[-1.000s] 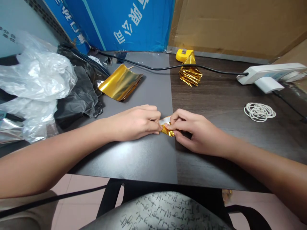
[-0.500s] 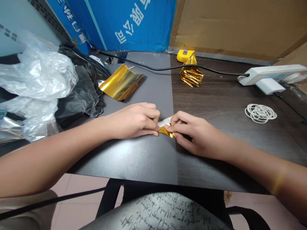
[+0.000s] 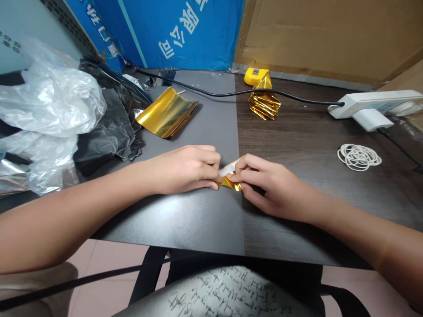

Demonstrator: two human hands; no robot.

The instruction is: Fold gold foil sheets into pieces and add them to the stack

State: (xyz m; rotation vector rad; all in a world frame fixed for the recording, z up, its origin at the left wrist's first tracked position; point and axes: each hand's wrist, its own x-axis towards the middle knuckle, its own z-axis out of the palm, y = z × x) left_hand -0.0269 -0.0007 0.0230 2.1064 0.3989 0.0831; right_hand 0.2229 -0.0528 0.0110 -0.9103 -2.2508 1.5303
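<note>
Between my hands, just above the desk, is a partly folded sheet of gold foil paper point(image 3: 228, 181) with a white underside. My left hand point(image 3: 194, 169) pinches its left end, the fingertips covering that edge. With thumb and fingers, my right hand point(image 3: 267, 185) grips the right end. Farther back on the left lies a stack of gold foil sheets point(image 3: 168, 113), slightly curled. A bunch of folded gold foil pieces point(image 3: 264, 103) sits at the back, right of the middle.
A yellow tape measure point(image 3: 254, 76) touches the folded bunch. A black cable point(image 3: 211, 93) crosses the desk to a white power strip point(image 3: 373, 103). White rubber bands point(image 3: 359, 157) lie at right. Crumpled plastic bags point(image 3: 53, 101) crowd the left. Cardboard boxes point(image 3: 313, 39) stand behind.
A bit more of the sheet's white underside shows between my hands, its back edge raised higher. My left hand has shifted down very slightly; both hands keep their grip.
</note>
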